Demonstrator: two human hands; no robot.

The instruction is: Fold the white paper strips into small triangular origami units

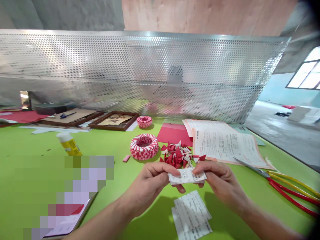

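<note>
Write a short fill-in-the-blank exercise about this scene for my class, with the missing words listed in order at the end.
1. The left hand and right hand together hold a printed strip of ____.
2. The scissors lie on the person's ____ side.
3. The nearer ring is patterned in red and ____.
4. The tabletop is bright ____.

Missing words: paper; right; white; green.

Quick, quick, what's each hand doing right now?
Left hand: closed, holding one end of the paper strip.
Right hand: closed, holding its other end.
</note>
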